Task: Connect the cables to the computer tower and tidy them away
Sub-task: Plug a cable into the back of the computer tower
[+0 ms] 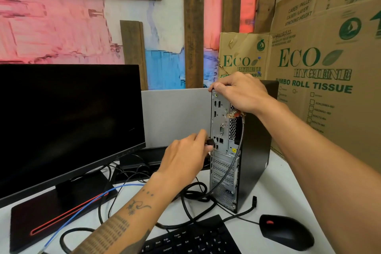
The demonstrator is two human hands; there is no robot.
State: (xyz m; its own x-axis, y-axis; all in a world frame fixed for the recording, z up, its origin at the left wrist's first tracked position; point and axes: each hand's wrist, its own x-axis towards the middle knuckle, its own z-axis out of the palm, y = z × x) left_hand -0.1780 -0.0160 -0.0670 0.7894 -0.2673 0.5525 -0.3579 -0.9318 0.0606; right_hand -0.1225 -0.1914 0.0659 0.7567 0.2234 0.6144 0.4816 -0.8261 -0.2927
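Note:
A slim black computer tower (255, 150) stands upright on the white table, its grey rear panel of ports (221, 121) facing me. My right hand (240, 94) grips the tower's top rear corner. My left hand (185, 156) pinches a small black plug (210, 142) right at the USB ports halfway down the panel. A grey cable (237, 156) hangs from a gold and red fitting (233, 114) on the panel. Loose black cables (193, 194) and a blue cable (82, 210) lie on the table below my left arm.
A black monitor (68, 126) on a flat stand fills the left. A black keyboard (191, 237) lies at the front edge, a black mouse (286, 231) to its right. Cardboard boxes (321, 80) stand behind and right of the tower; a grey panel (175, 115) behind it.

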